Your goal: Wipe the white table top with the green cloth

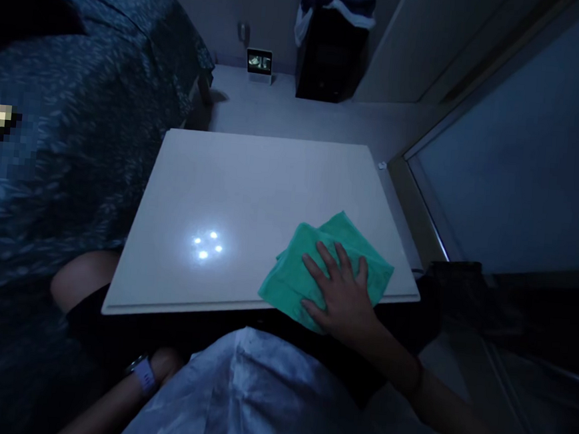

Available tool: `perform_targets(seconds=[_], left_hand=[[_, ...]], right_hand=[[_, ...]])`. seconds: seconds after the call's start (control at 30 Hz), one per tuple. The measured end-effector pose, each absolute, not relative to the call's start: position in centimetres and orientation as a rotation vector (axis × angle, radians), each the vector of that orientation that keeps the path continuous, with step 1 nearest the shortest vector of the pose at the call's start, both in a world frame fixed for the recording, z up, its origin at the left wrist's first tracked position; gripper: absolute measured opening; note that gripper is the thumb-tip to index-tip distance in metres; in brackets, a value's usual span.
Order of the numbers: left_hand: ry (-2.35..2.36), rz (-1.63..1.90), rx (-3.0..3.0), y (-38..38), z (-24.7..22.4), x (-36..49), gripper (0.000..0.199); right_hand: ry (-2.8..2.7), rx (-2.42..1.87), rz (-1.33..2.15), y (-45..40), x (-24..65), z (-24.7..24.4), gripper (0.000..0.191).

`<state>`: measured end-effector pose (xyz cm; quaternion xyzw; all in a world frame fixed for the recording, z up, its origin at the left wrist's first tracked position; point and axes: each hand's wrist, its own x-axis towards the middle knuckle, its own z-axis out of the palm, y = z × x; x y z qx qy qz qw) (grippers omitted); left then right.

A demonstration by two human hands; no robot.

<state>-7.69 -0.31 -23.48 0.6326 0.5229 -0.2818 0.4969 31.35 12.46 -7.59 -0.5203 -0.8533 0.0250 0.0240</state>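
Observation:
A green cloth (287, 280), folded in overlapping layers, lies on the front right part of a white tabletop (252, 180). One edge of it hangs over the table's front edge. My right hand (341, 288) rests flat on top of the cloth with its fingers spread. Low on the left, close to my body, is my left hand (168, 362), below the table's front edge. Its fingers are hidden in shadow, and a watch with a pale purple strap (145, 374) is on that wrist.
A bed with a leaf-patterned cover (103, 95) stands along the left. Against the back wall are a small lit screen (259, 62) and a dark cabinet (327, 56) with cloth on top. A sliding panel (514, 161) stands on the right. Light reflects off the tabletop.

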Motion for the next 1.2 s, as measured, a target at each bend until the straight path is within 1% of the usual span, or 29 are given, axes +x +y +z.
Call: perform_targets(seconds=[0.13, 0.33, 0.47, 0.57, 0.67, 0.77, 0.97, 1.03, 1.2], left_hand=[[1.294, -0.79, 1.471, 0.0, -22.5, -6.8, 0.022], [1.313, -0.795, 1.459, 0.4, -21.9, -6.4, 0.03], [1.28, -0.917, 1.465, 0.5, -21.5, -6.1, 0.03], [1.273, -0.979, 1.514, 0.5, -21.1, -5.7, 0.028], [1.271, -1.0, 1.521, 0.6, -20.9, -5.3, 0.028], [1.305, -1.016, 1.482, 0.9, -20.8, -5.1, 0.029], [1.295, -0.836, 1.482, 0.7, -21.5, -5.9, 0.031], [1.293, -0.863, 1.461, 0.8, -21.4, -5.7, 0.031], [1.251, -1.006, 1.425, 1.7, -19.6, -4.5, 0.031]], right_hand=[[-2.542, -1.797, 0.121, 15.8, 33.8, -7.0, 0.065], [-2.293, -2.074, 0.152, 25.1, 37.2, -6.7, 0.067], [-2.156, -2.063, 0.264, 30.5, 39.2, -7.1, 0.072], [-2.148, -2.02, 0.307, 31.8, 40.5, -7.7, 0.074], [-2.174, -1.976, 0.275, 30.3, 41.7, -8.5, 0.075], [-2.179, -1.918, 0.25, 26.8, 43.0, -8.9, 0.073], [-2.098, -1.855, 0.288, 18.3, 45.0, -9.3, 0.068], [-2.057, -1.887, 0.212, 16.0, 44.7, -9.5, 0.066], [-2.037, -2.019, -0.135, 12.7, 41.8, -9.8, 0.064]])
